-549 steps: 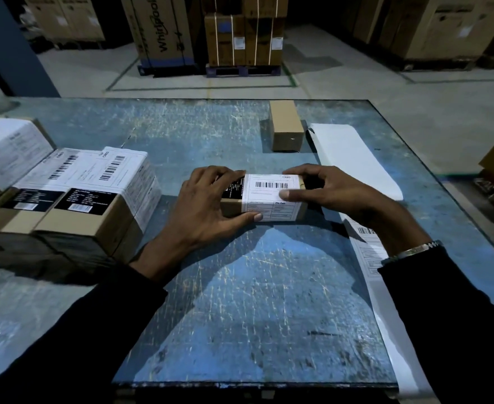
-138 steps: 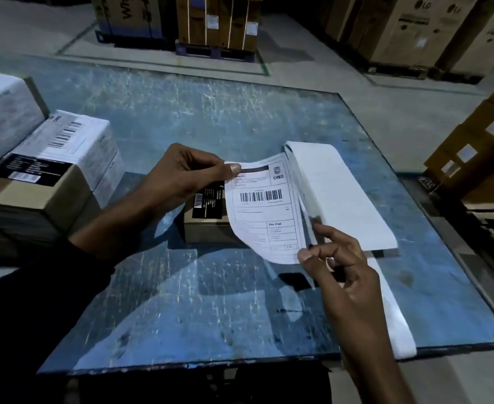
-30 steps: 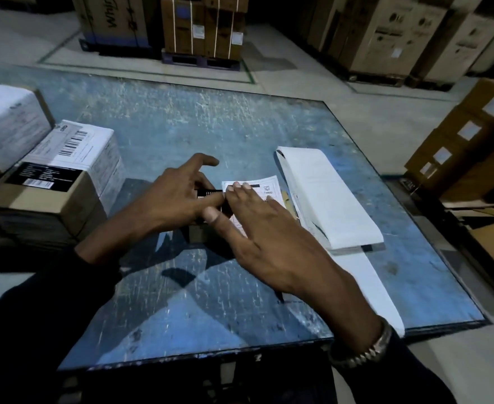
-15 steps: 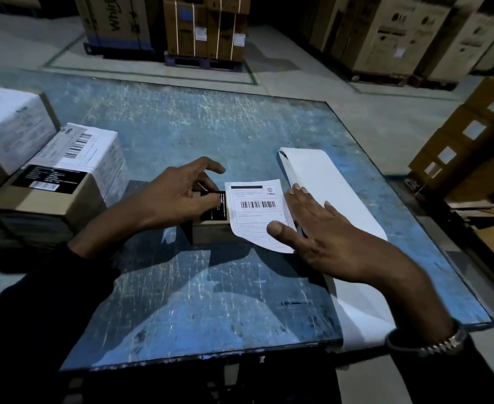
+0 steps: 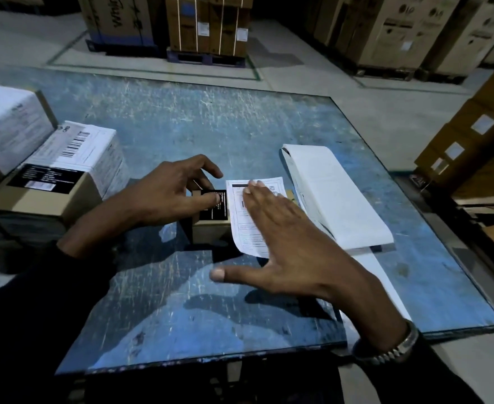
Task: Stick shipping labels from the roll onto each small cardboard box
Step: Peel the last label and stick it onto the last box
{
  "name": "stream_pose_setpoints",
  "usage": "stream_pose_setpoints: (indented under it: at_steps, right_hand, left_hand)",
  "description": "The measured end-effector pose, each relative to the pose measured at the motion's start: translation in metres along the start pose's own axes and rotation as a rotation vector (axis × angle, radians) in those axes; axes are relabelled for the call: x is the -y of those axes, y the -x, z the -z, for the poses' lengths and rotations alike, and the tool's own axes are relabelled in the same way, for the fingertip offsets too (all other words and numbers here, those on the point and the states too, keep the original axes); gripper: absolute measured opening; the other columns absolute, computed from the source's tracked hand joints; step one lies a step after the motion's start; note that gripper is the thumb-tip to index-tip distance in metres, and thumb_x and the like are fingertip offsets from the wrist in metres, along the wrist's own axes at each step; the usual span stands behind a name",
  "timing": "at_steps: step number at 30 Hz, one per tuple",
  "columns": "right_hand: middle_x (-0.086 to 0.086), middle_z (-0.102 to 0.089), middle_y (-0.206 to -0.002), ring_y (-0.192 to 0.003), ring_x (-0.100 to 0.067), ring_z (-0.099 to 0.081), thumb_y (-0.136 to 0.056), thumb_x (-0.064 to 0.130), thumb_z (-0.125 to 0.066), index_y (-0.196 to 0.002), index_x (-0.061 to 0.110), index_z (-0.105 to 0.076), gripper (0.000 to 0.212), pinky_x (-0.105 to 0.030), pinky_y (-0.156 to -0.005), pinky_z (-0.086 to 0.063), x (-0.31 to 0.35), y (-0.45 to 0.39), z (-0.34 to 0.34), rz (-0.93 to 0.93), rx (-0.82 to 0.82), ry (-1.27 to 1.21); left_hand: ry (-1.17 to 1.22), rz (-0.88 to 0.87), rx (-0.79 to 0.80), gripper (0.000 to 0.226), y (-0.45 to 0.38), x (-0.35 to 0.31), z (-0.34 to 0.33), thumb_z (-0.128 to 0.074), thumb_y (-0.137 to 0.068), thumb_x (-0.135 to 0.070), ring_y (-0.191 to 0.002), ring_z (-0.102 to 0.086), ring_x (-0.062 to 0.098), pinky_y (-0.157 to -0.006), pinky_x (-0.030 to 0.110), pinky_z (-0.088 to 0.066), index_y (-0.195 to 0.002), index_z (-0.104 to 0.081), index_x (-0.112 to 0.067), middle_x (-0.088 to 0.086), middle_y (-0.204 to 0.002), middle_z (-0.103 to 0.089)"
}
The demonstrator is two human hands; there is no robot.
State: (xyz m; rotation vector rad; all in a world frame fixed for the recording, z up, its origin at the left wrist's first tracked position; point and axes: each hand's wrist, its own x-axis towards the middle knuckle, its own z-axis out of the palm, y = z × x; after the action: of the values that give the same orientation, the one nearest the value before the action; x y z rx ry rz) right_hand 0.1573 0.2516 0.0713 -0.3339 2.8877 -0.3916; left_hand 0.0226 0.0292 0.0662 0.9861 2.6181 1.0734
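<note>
Head view: my left hand curls over the small cardboard box at the middle of the blue table, thumb and fingers gripping its left end by the black sticker. My right hand lies flat on the white shipping label, fingers straight and together, thumb spread wide; the label covers the box top and its near end hangs past the box edge. Just right of the box lies the folded label strip. Labelled boxes stand at the table's left.
</note>
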Motion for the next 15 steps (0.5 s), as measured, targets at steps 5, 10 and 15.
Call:
stream_pose_setpoints:
  at_steps: [5,10,15]
  right_hand:
    - [0.016,0.027,-0.174,-0.154,0.007,0.028,-0.075,0.107,-0.015,-0.168,0.029,0.019,0.126,-0.032,-0.132,0.010,-0.020,0.014,-0.005,-0.128,-0.114,-0.039]
    - [0.021,0.029,-0.172,-0.150,0.014,0.030,-0.073,0.106,-0.013,-0.167,0.032,0.021,0.124,-0.025,-0.129,0.011,-0.026,0.015,-0.003,-0.137,-0.079,-0.146]
    - [0.026,0.030,-0.170,-0.149,0.016,0.029,-0.071,0.106,-0.023,-0.167,0.034,0.021,0.127,-0.034,-0.134,0.003,-0.027,0.016,-0.006,-0.130,-0.085,-0.241]
  left_hand:
    - [-0.003,-0.074,-0.058,0.055,0.002,-0.004,0.000,-0.069,-0.077,-0.059,-0.100,-0.070,0.006,-0.084,0.044,-0.063,-0.125,-0.066,-0.032,-0.014,-0.110,-0.072]
    - [-0.072,-0.379,-0.273,0.019,0.004,-0.013,-0.007,-0.073,-0.091,-0.014,-0.101,-0.074,0.015,-0.083,0.045,-0.059,-0.110,-0.080,-0.012,0.000,-0.109,-0.076]
    - [-0.160,-0.424,-0.033,0.046,0.008,-0.029,-0.042,-0.045,-0.112,-0.042,-0.134,-0.063,0.011,-0.106,0.040,-0.056,-0.139,-0.072,-0.016,-0.002,-0.146,-0.067]
